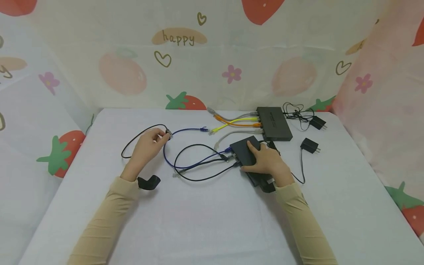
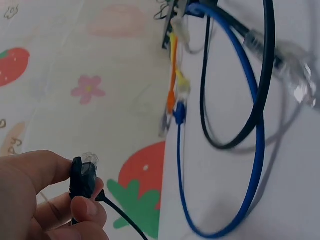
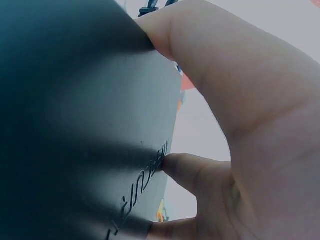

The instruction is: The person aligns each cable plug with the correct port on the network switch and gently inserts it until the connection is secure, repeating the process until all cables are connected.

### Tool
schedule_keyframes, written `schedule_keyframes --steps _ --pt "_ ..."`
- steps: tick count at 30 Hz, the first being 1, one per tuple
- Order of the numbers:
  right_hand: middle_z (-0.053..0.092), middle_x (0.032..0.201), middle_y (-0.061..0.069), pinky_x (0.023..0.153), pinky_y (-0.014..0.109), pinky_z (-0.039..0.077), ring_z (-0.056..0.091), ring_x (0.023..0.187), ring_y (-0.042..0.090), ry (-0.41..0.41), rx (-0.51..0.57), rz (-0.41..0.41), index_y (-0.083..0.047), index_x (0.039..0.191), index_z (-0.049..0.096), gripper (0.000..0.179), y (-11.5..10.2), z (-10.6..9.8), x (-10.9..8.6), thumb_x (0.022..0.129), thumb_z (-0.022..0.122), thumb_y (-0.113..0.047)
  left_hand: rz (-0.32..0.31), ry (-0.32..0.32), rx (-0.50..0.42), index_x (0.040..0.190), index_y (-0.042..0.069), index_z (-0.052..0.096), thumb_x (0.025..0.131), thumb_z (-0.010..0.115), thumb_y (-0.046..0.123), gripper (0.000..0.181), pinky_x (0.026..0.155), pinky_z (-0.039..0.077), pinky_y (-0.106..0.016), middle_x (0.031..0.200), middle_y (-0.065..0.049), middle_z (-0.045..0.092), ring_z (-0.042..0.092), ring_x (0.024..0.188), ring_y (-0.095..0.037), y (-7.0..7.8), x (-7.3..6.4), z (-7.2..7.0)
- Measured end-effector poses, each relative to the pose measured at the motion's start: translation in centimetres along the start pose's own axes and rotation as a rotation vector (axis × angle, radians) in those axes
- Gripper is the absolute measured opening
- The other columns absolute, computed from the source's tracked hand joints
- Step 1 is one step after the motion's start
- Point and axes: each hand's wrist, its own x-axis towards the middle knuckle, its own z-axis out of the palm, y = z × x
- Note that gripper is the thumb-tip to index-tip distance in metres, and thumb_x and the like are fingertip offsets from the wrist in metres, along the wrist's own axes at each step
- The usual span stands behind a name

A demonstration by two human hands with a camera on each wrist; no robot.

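Note:
My left hand (image 1: 149, 145) pinches the plug (image 2: 85, 177) of a black Ethernet cable between thumb and fingers; its clear tip points up in the left wrist view. The thin black cable (image 1: 127, 143) loops away to the left. On the right, my right hand (image 1: 267, 162) rests with spread fingers on top of a black network box (image 1: 243, 149). In the right wrist view, the fingertips touch the flat face of this box (image 3: 100, 100), beside its raised lettering. Blue and black cables (image 1: 198, 180) run from plugs on its left side and loop on the table.
Farther back sits a second black network box (image 1: 273, 123), with grey, yellow and orange cables (image 1: 235, 121) on its left. Two black power adapters (image 1: 310, 145) with thin cords lie at the right. Patterned cloth (image 1: 185, 73) hangs behind the white table (image 1: 205, 228).

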Motion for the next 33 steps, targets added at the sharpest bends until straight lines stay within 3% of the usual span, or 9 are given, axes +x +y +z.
schedule_keyframes --steps 16,25,33 --pt "0.034 0.135 0.035 0.078 0.053 0.048 0.055 0.094 0.044 -0.001 -0.003 -0.005 -0.019 0.149 0.016 0.099 -0.3 0.0 0.3 0.074 0.053 -0.072 0.041 -0.145 -0.159 0.092 0.012 0.059 0.095 0.050 0.038 0.028 0.054 0.035 -0.028 0.075 -0.005 0.054 0.044 0.063 -0.018 3.1 0.0 4.4" --pt "0.033 0.136 0.034 0.080 0.053 0.047 0.054 0.098 0.045 -0.007 -0.003 0.000 -0.020 0.149 0.015 0.100 -0.1 0.0 0.3 0.074 0.052 -0.073 0.041 -0.251 -0.241 0.096 0.013 0.061 0.091 0.056 0.042 0.030 0.058 0.035 -0.027 0.075 -0.007 0.058 0.045 0.067 -0.016 5.1 -0.6 5.9" --pt "0.034 0.135 0.035 0.081 0.055 0.047 0.053 0.098 0.046 -0.004 0.007 0.004 -0.019 0.149 0.016 0.099 -0.1 -0.2 0.0 0.074 0.054 -0.072 0.107 -0.309 -0.267 0.102 0.010 0.059 0.092 0.057 0.033 0.025 0.051 0.031 -0.025 0.072 -0.004 0.057 0.042 0.057 -0.014 7.1 -1.4 7.1"
